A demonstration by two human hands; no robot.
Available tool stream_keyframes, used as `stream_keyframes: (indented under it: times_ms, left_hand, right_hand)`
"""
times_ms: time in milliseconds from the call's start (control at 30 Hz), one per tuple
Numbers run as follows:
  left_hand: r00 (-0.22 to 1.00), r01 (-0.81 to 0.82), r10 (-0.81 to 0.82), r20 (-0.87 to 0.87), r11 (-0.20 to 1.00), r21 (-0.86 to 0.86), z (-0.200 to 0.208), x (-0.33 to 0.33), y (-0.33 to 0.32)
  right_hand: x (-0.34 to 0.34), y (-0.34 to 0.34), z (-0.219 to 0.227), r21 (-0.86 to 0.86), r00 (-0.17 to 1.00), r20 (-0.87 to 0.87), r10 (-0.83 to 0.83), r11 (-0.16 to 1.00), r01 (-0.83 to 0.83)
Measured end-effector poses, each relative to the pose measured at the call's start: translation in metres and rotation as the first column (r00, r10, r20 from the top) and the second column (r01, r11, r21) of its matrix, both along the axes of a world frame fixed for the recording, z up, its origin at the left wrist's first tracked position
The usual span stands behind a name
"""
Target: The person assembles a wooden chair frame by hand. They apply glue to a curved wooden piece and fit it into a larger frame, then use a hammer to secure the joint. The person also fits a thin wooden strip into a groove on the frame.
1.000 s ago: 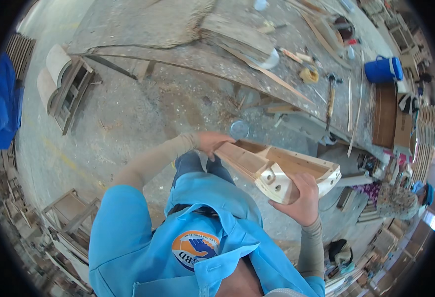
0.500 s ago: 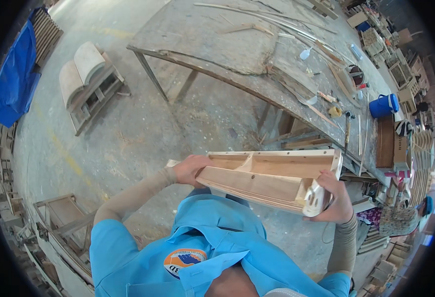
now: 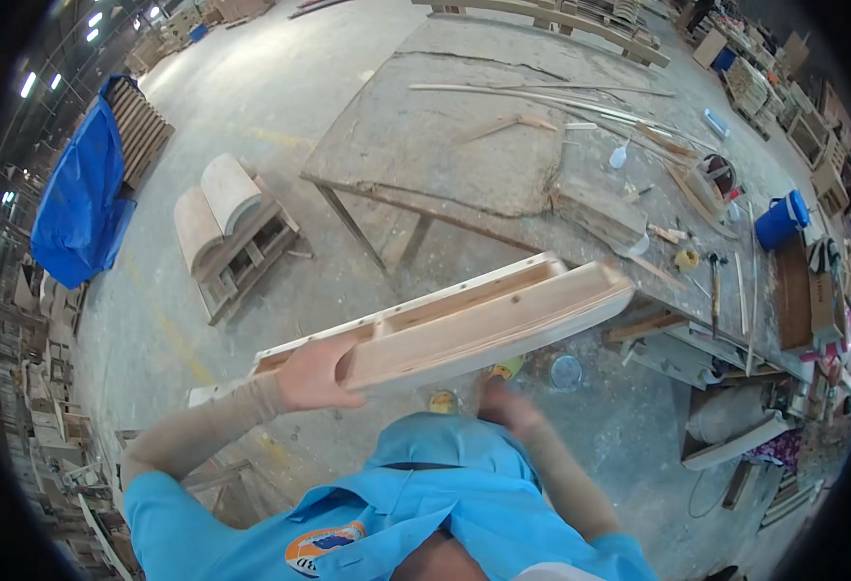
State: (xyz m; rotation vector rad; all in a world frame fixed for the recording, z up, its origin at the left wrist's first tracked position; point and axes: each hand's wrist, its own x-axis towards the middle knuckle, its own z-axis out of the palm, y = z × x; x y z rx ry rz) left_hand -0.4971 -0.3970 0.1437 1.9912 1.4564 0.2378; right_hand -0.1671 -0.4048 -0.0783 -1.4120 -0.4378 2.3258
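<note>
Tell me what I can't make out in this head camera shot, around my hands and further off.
All in the head view:
- Right hand: blurred, so whether its grip is open or closed is unclear.
- Frame: underside faces away; part of its left end is hidden by the left hand.
- Whatever the blue sheet covers: hidden beneath it.
- Wood pieces at the left rim: too small to tell apart.

Pretty big workshop space, tbh. Grey floor (image 3: 280, 87) is all scuffed and speckled, with a faded yellow line (image 3: 179, 344) on the left. A big, beat-up worktable (image 3: 396, 145) takes up the middle and right. Over left there's a blue tarp (image 3: 82, 194) right against some stacked slats (image 3: 145, 136), strip lights (image 3: 28, 85) glowing behind, and wooden parts (image 3: 755, 102) piled along the far right.
</note>
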Motion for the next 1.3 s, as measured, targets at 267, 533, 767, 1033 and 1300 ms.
stream_keyframes:
  times_ms: [267, 533, 767, 1033, 1300]
  left_hand:
    - [0.951, -0.184, 0.157, -0.267, 0.980, -0.077, 0.063, 0.014, 0.020]
    - [0.904, -0.098, 0.050, -0.425, 0.991, -0.091, 0.139, 0.061, 0.079]
    - [0.834, -0.220, 0.227, -0.503, 0.973, 0.074, 0.195, 0.081, 0.129]
    - [0.912, -0.025, 0.184, -0.366, 0.917, 0.399, 0.118, 0.079, 0.250]
    - [0.968, 0.085, 0.020, -0.250, 0.912, 0.401, 0.062, 0.062, 0.356]
  right_hand:
    - [-0.117, 0.095, 0.006, 0.573, 0.625, -0.224, 0.748, 0.620, -0.536]
    - [-0.111, 0.151, 0.059, 0.580, 0.501, -0.455, 0.736, 0.673, -0.460]
    - [-0.113, 0.214, 0.143, 0.496, 0.470, -0.706, 0.529, 0.844, -0.204]
    - [-0.132, 0.337, 0.126, 0.348, 0.530, -0.805, 0.268, 0.936, 0.057]
    - [-0.100, 0.411, 0.111, 0.221, 0.769, -0.639, 0.014, 0.961, 0.166]
